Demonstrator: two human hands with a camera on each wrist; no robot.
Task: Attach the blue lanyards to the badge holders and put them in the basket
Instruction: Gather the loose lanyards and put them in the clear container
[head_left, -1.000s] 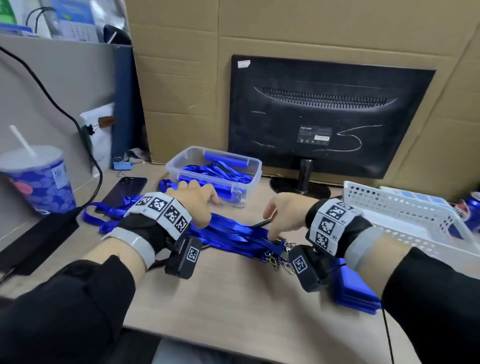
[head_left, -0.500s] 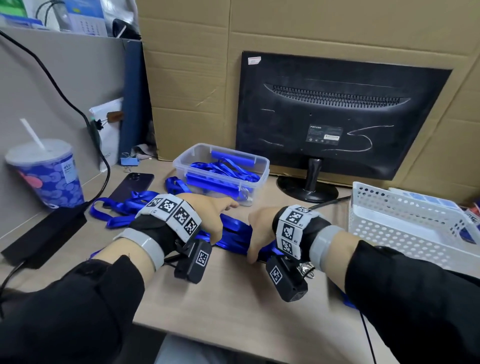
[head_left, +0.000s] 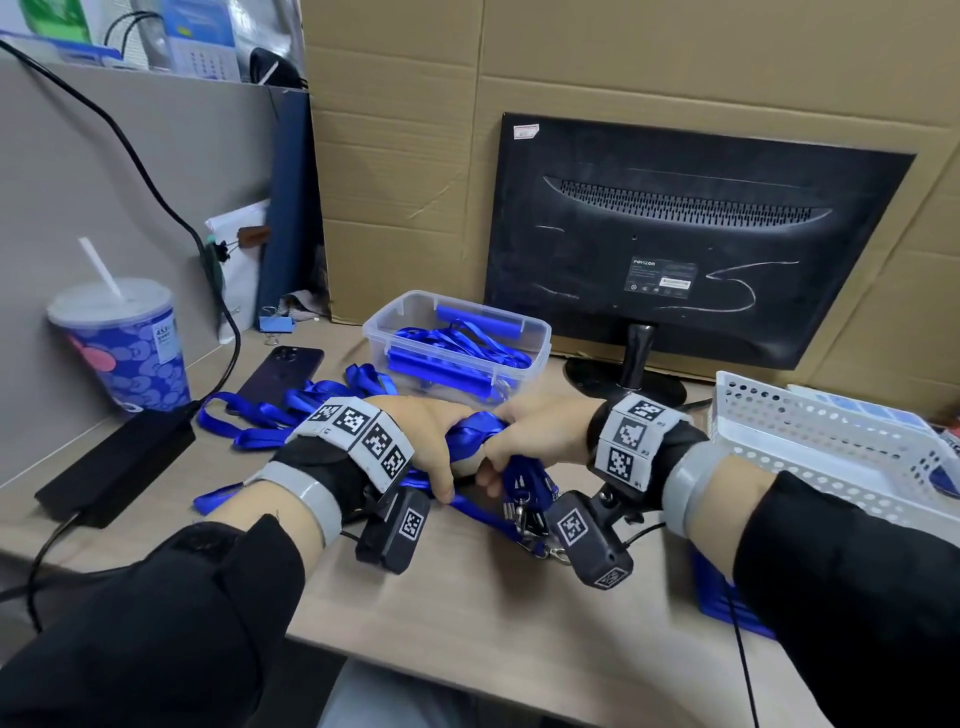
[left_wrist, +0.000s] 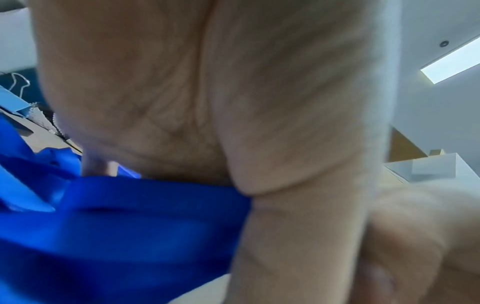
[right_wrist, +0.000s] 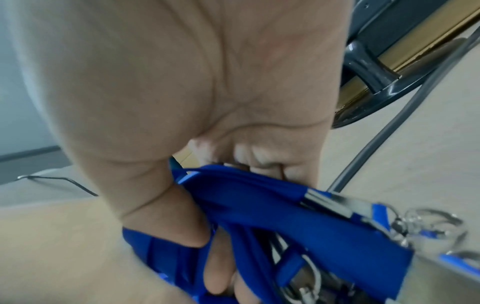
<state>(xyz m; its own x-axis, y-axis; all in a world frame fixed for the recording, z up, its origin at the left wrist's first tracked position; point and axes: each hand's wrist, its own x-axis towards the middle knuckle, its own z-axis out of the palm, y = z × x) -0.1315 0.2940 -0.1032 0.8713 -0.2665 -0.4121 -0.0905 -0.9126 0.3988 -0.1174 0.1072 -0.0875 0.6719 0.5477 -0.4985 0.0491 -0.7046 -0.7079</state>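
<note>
A bundle of blue lanyards (head_left: 475, 434) is gathered at the desk's middle, its metal clips (head_left: 522, 514) hanging toward me. My left hand (head_left: 436, 441) grips the bundle from the left, its thumb wrapped over the straps (left_wrist: 145, 222). My right hand (head_left: 524, 441) grips the same bundle (right_wrist: 285, 207) just above the clips (right_wrist: 426, 222), fingers curled round it. More lanyards (head_left: 291, 410) trail left on the desk. A stack of blue badge holders (head_left: 719, 597) lies under my right forearm. The white perforated basket (head_left: 810, 441) stands at the right.
A clear plastic box (head_left: 457, 345) holding blue lanyards and holders sits behind my hands. A monitor (head_left: 691, 244) stands at the back, a phone (head_left: 283, 366), a cup (head_left: 122, 348) and a black power brick (head_left: 117, 462) at the left. Cardboard walls the rear.
Both hands have come together and closed round the lanyard bundle, lifting its clip end off the desk. The head view has shifted slightly.
</note>
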